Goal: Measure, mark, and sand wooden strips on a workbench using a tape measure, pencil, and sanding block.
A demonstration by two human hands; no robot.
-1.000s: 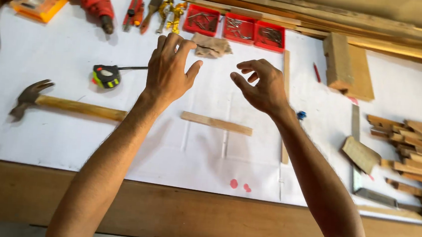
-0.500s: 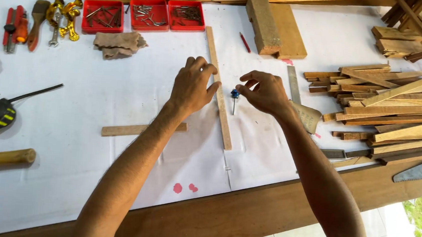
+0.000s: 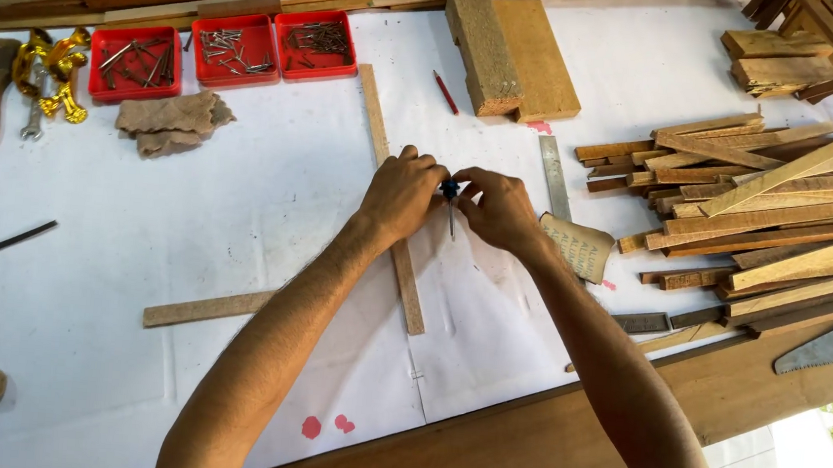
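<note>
fingers of left hand [image 3: 400, 195] and right hand [image 3: 498, 209] pinch a blue-capped pen [image 3: 450, 199], its grip mostly hidden.

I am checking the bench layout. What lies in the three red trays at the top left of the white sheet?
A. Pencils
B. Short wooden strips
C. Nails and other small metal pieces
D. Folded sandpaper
C: the three red trays hold loose nails and other thin metal pieces, while the wooden strips are piled far to the right.

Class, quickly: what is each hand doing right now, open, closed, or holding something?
Left hand: closed, resting on the long wooden strip.
Right hand: closed, pinching the small blue-handled tool.
</note>
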